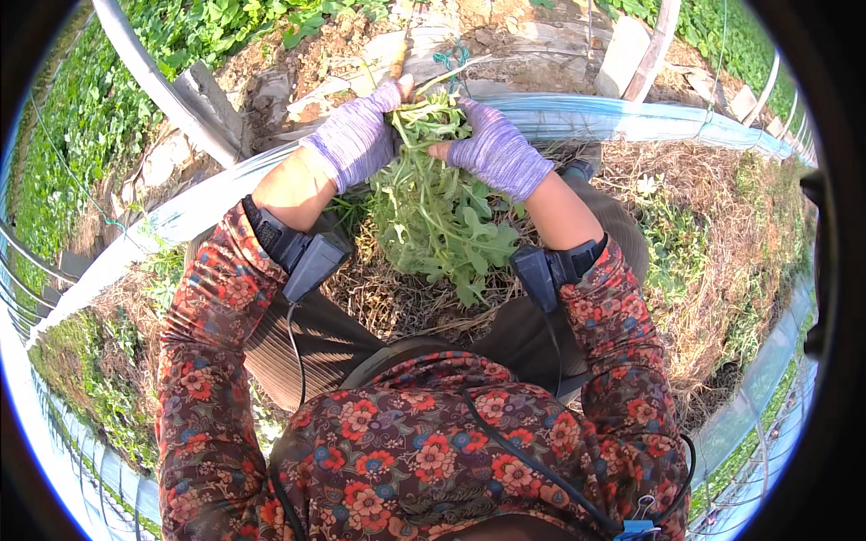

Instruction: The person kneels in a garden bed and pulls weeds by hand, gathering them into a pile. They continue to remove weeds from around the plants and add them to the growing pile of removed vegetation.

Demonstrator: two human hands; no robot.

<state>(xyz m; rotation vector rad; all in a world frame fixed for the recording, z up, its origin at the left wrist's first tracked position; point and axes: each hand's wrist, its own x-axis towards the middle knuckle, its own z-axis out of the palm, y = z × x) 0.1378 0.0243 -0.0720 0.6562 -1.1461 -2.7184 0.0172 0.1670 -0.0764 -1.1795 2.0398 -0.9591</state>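
My left hand (pixel 362 135), in a purple knit glove with bare fingertips, grips the upper left of a bunch of green leafy stems (pixel 433 196). On the bunch's right side, my right hand (pixel 500 152) in a matching glove also has hold of it. Lobed leaves hang from the bunch towards me, over dry straw between my knees. A slim yellowish-brown stick or handle (pixel 399 59) rises just beyond my left thumb; whether that hand touches it cannot be told. My palms and several fingers are hidden by the gloves and leaves.
Gathered bluish plastic film (pixel 595 116) runs across just beyond my hands. Pale hoop poles (pixel 159 81) curve up from the ground, with green twine (pixel 453 57) between them. A grey block (pixel 210 101) stands at left, a whitish slab (pixel 622 57) at right. Dry straw (pixel 697 270) covers the ground.
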